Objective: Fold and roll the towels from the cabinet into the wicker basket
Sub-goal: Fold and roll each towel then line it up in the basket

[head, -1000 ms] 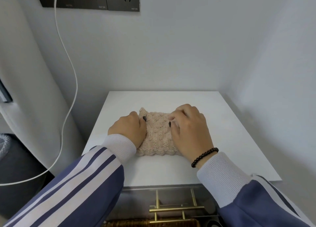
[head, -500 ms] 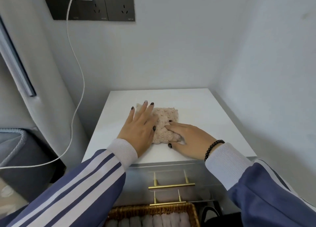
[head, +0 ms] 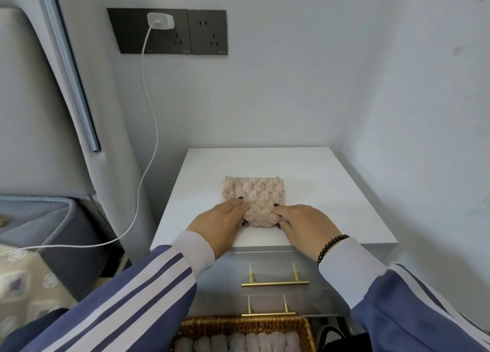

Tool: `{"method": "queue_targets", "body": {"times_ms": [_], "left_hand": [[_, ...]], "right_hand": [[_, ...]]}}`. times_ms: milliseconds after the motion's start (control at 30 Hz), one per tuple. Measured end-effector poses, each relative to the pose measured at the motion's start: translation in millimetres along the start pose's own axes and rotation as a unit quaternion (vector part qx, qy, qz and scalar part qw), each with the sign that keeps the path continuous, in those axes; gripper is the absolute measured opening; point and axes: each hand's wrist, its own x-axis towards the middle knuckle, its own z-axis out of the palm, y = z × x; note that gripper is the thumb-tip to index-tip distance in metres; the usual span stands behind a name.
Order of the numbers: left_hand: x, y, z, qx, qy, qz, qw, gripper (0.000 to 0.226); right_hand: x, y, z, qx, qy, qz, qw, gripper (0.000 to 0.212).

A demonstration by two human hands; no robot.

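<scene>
A folded beige bobble-textured towel [head: 254, 192] lies on the white cabinet top [head: 318, 182]. Its near edge is turned up into a small roll. My left hand [head: 221, 224] grips the roll's left end, fingers over the top and thumb underneath. My right hand [head: 305, 224] grips the right end the same way. Below, at the bottom of the view, the wicker basket [head: 246, 324] holds several rolled towels [head: 238, 342] in a row.
The cabinet has two drawers with brass handles [head: 274, 282]. Walls close in behind and to the right. A white charger [head: 160, 24] and its cable [head: 151, 139] hang on the left, beside a grey padded headboard [head: 39, 113] and bedding.
Both hands left their flat press on the towel, slid to its near edge and curled round it, starting a roll. The camera tilted, showing more wall and the basket.
</scene>
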Motion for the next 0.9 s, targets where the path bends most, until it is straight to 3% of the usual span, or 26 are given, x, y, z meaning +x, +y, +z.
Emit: {"method": "queue_targets", "body": {"times_ms": [100, 233, 367, 467, 533, 700, 900], "left_hand": [[-9, 1, -5, 0.011, 0.042, 0.027, 0.999, 0.027], [-27, 7, -19, 0.009, -0.008, 0.058, 0.998, 0.049], [-37, -7, -13, 0.029, -0.003, 0.108, 0.994, 0.058], [-35, -14, -8, -0.006, 0.032, 0.134, 0.99, 0.04], [-35, -17, -10, -0.013, 0.06, 0.139, 0.988, 0.026], [-32, -18, -18, -0.056, 0.08, 0.096, 0.991, 0.023], [-12, -12, -23, -0.146, 0.113, -0.055, 0.981, 0.027]], "right_hand": [[-7, -4, -5, -0.019, 0.015, -0.001, 1.0, 0.027], [-26, -7, -15, -0.015, 0.013, -0.018, 1.0, 0.029], [-31, -11, -18, 0.011, 0.023, -0.072, 0.997, 0.034], [-24, -17, -13, -0.007, -0.032, -0.1, 0.994, 0.064], [-19, -22, -9, -0.028, -0.044, -0.103, 0.993, 0.059], [-12, -22, -23, 0.047, -0.039, -0.045, 0.997, 0.009], [0, -11, -21, 0.17, 0.014, 0.039, 0.985, 0.025]]}}
